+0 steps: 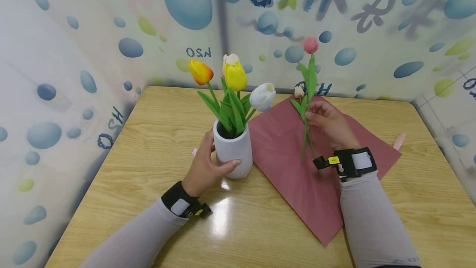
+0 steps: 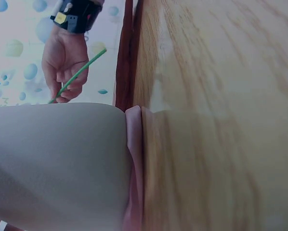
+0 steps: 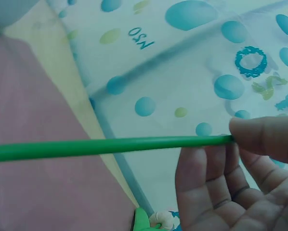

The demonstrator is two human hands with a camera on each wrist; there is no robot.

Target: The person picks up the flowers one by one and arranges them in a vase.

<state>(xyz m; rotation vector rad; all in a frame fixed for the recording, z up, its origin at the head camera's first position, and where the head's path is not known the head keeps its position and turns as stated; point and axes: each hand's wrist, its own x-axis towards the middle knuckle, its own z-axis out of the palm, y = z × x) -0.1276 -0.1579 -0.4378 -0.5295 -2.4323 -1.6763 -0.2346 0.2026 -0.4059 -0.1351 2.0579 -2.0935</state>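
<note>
My left hand (image 1: 208,168) grips the white vase (image 1: 234,156), thumb across its front; the vase (image 2: 57,163) fills the lower left of the left wrist view. In it stand an orange-yellow tulip (image 1: 201,72), a yellow tulip (image 1: 236,77), a pale blue-white tulip (image 1: 262,96) and a cream one (image 1: 230,59) partly hidden behind the yellow. My right hand (image 1: 329,123) pinches the green stem (image 3: 110,146) of a pink tulip (image 1: 310,45) between thumb and fingers, upright above dark red wrapping paper (image 1: 297,185). On this paper lies another tulip with a whitish bloom (image 1: 299,91), right of the vase.
The paper covers much of the right half of the wooden table (image 1: 148,168). A small pink piece (image 1: 399,141) lies by the paper's right corner, another pink bit (image 1: 194,151) left of the vase. Behind the table's back edge rises a patterned wall covering (image 1: 148,20).
</note>
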